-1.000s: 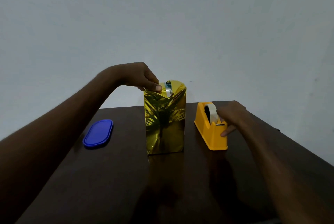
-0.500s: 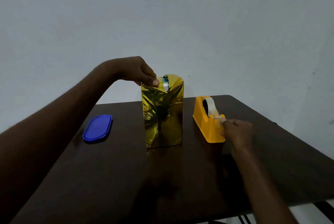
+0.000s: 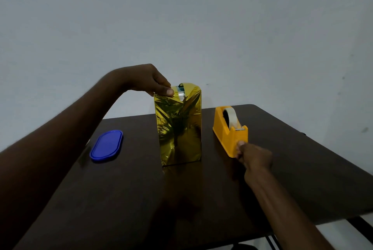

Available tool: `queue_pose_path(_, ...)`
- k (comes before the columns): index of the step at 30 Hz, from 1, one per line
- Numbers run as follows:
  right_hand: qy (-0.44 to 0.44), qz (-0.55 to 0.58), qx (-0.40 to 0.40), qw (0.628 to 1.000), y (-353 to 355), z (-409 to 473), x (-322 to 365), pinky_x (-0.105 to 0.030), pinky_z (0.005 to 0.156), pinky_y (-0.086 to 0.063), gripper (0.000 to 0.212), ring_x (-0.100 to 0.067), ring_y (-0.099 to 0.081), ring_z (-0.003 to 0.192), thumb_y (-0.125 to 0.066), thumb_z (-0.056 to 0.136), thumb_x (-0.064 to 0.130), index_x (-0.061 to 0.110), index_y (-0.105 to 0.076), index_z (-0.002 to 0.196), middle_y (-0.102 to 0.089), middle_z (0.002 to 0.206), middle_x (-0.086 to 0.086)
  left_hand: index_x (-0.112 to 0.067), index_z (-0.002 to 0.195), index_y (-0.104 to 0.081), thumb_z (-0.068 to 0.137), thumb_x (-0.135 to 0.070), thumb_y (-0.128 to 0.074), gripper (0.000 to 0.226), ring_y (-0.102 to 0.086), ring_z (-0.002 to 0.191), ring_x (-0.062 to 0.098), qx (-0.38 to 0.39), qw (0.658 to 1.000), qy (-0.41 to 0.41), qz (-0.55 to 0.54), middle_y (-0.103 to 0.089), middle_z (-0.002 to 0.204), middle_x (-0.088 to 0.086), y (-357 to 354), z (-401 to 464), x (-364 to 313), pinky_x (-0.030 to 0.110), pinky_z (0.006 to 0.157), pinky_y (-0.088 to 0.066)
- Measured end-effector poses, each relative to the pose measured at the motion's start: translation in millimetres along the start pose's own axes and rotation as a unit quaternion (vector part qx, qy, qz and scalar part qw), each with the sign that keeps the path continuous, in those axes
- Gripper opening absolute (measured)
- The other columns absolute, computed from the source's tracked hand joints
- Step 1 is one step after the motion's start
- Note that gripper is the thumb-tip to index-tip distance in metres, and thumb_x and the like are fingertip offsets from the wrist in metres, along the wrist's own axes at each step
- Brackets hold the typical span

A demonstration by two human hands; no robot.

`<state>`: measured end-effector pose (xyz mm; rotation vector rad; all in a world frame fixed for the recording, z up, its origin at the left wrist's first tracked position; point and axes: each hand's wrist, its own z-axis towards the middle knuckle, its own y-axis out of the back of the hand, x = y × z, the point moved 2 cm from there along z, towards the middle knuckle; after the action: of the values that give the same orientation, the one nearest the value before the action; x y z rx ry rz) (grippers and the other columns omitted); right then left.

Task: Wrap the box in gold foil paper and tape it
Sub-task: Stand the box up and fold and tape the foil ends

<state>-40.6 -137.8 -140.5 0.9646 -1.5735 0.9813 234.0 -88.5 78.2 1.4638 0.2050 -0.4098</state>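
Note:
The box, wrapped in crinkled gold foil paper, stands upright in the middle of the dark table. A short strip of clear tape crosses its folded top. My left hand rests on the box's top left corner and pinches the foil there between thumb and fingers. To the right stands an orange tape dispenser with a roll of clear tape. My right hand is at the dispenser's near end, fingertips pinched just below the cutter where the tape comes off. The clear strip itself is hard to see.
A blue oval plastic lid lies flat on the table, left of the box. The table's right and near-right edges drop off close to the dispenser. A plain pale wall stands behind the table.
My right hand has come off the top of the tape roll, moving toward me and down past the cutter to the dispenser's near face. My left hand has kept its hold on the box top.

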Motion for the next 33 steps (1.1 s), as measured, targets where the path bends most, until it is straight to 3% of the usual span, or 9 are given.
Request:
queue_pose_path(3,-0.02,0.014,0.011,1.0,1.6,-4.4,-0.8,-0.036,0.078,-0.057,0.015,-0.015,-0.062,0.065,-0.068,0.09,0.014,0.01,-0.063,0.076,-0.065,0.073,-0.006,-0.027,0.109,-0.073,0.024,-0.092,-0.064,0.107,-0.063,0.081,-0.014,0.003,1.0,-0.013,-0.003,-0.069,0.099,-0.016,0.3,-1.4,2.7,0.003,0.059,-0.047)
queue_pose_path(5,0.034,0.001,0.02,0.999,3.3,-6.8,8.3,-0.033,0.069,-0.055,0.013,-0.015,-0.061,0.062,-0.068,0.091,0.016,0.009,-0.066,0.08,-0.065,0.071,-0.006,-0.022,0.113,-0.072,0.042,-0.082,-0.069,0.093,-0.064,0.081,-0.011,0.005,1.0,-0.013,0.0,-0.07,0.103,-0.01,0.0,-2.1,3.3,0.004,0.061,-0.048)
queue_pose_path(8,0.124,-0.007,0.072,0.99,2.6,-11.4,37.7,-0.029,0.06,-0.051,0.014,-0.014,-0.058,0.057,-0.068,0.091,0.018,0.007,-0.07,0.082,-0.065,0.067,-0.005,-0.019,0.116,-0.07,0.078,-0.044,-0.071,0.046,-0.063,0.09,-0.001,-0.007,1.0,0.007,0.007,-0.069,0.113,-0.002,-1.9,-3.2,2.2,0.01,0.071,-0.049)
queue_pose_path(11,0.209,-0.006,0.144,0.967,-5.6,-22.6,78.2,-0.026,0.056,-0.053,0.012,-0.012,-0.057,0.055,-0.068,0.091,0.017,0.011,-0.071,0.082,-0.066,0.067,-0.005,-0.02,0.115,-0.071,0.083,-0.037,-0.07,0.037,-0.063,0.103,0.009,-0.015,1.0,0.009,0.007,-0.069,0.111,-0.005,-2.2,-4.2,4.4,0.022,0.084,-0.053)
queue_pose_path(15,0.282,-0.017,0.234,0.93,-20.1,-42.0,121.6,-0.02,0.049,-0.052,0.008,-0.007,-0.059,0.055,-0.07,0.089,0.014,0.007,-0.072,0.087,-0.069,0.072,-0.007,-0.02,0.113,-0.073,0.082,-0.038,-0.072,0.036,-0.064,0.106,0.013,-0.017,1.0,-0.002,-0.001,-0.07,0.11,-0.005,-3.0,-5.9,3.3,0.033,0.094,-0.053)
queue_pose_path(24,0.392,-0.15,0.429,0.8,-96.1,-79.5,199.8,-0.023,0.051,-0.053,0.011,-0.022,-0.074,0.072,-0.069,0.089,0.011,0.0,-0.072,0.09,-0.072,0.075,-0.012,-0.017,0.111,-0.074,0.082,-0.042,-0.072,0.039,-0.063,0.09,0.012,-0.03,0.999,-0.012,0.002,-0.07,0.108,0.003,-2.6,-11.8,3.7,0.028,0.079,-0.054)
queue_pose_path(26,0.387,-0.217,0.451,0.774,-116.8,-80.6,207.4,-0.021,0.048,-0.051,0.012,-0.024,-0.075,0.071,-0.07,0.088,0.011,-0.001,-0.072,0.09,-0.072,0.076,-0.014,-0.016,0.113,-0.073,0.082,-0.043,-0.071,0.04,-0.06,0.086,0.012,-0.027,1.0,-0.011,0.009,-0.069,0.108,0.005,-3.0,-10.7,2.7,0.027,0.076,-0.052)
queue_pose_path(29,0.377,-0.327,0.461,0.734,-139.9,-73.8,210.5,-0.019,0.045,-0.049,0.015,-0.021,-0.073,0.063,-0.072,0.087,0.012,-0.004,-0.072,0.087,-0.071,0.074,-0.016,-0.018,0.113,-0.072,0.079,-0.047,-0.073,0.044,-0.064,0.099,0.024,-0.037,0.999,0.004,0.011,-0.07,0.11,0.004,-3.2,-9.7,3.4,0.036,0.085,-0.054)
queue_pose_path(33,0.375,-0.418,0.454,0.692,-148.4,-65.6,213.1,-0.016,0.042,-0.046,0.016,-0.014,-0.07,0.057,-0.072,0.087,0.014,-0.002,-0.072,0.087,-0.07,0.071,-0.01,-0.015,0.112,-0.073,0.08,-0.045,-0.073,0.044,-0.063,0.103,0.027,-0.039,0.999,-0.004,0.011,-0.069,0.111,0.007,-3.6,-10.3,4.2,0.04,0.087,-0.053)
